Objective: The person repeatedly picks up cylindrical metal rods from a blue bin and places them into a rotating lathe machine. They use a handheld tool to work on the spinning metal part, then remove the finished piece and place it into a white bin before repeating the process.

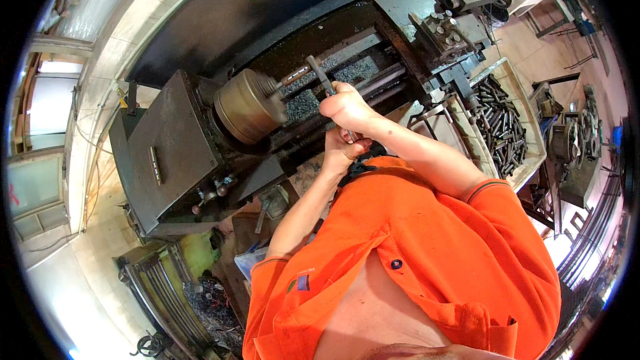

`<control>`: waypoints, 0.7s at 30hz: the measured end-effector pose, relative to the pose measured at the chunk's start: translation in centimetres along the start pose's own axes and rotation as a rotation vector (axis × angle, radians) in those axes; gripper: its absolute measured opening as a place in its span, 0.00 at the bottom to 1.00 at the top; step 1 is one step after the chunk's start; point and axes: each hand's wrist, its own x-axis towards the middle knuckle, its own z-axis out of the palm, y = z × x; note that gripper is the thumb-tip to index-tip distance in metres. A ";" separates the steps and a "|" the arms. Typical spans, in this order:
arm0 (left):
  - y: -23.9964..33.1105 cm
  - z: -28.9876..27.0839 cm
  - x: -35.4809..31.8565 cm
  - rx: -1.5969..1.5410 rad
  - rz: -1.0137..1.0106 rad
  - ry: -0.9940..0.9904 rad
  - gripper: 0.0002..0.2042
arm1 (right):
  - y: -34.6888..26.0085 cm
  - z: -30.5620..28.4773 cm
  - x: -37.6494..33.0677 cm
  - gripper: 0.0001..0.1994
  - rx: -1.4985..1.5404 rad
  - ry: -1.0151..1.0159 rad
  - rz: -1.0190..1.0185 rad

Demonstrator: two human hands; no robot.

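Note:
My right hand (347, 108) is closed around a grey metal bar (321, 73) whose free end sticks up over the lathe bed. Just below it, my left hand (339, 151) is clenched too, apparently on the lower end of the same bar, a short piece of which shows between the two fists. Both hands are in front of the lathe, right of the round brass-coloured chuck (250, 105). A thin workpiece rod (294, 75) juts from the chuck toward the bar. My orange shirt fills the lower part of the view.
The dark headstock (175, 153) stands at the left, and the tool post and carriage (445, 27) at the upper right. Metal chips (305, 103) lie in the bed. A tray of several dark metal rods (501, 127) sits at the right. Swarf (208, 307) is heaped at the lower left.

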 end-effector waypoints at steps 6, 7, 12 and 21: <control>0.6 0.5 -0.1 0.011 -0.014 0.027 0.11 | 0.3 0.2 0.2 0.14 -0.007 0.010 -0.043; 0.2 0.5 0.1 0.003 -0.005 0.036 0.12 | 0.7 0.1 0.4 0.14 -0.022 0.034 -0.090; 0.1 2.4 1.2 0.062 -0.011 0.050 0.09 | 0.2 -1.8 0.1 0.13 -0.058 0.021 -0.088; 0.3 1.3 0.8 0.056 -0.013 0.048 0.09 | -1.0 -1.0 -0.2 0.11 0.072 -0.073 0.009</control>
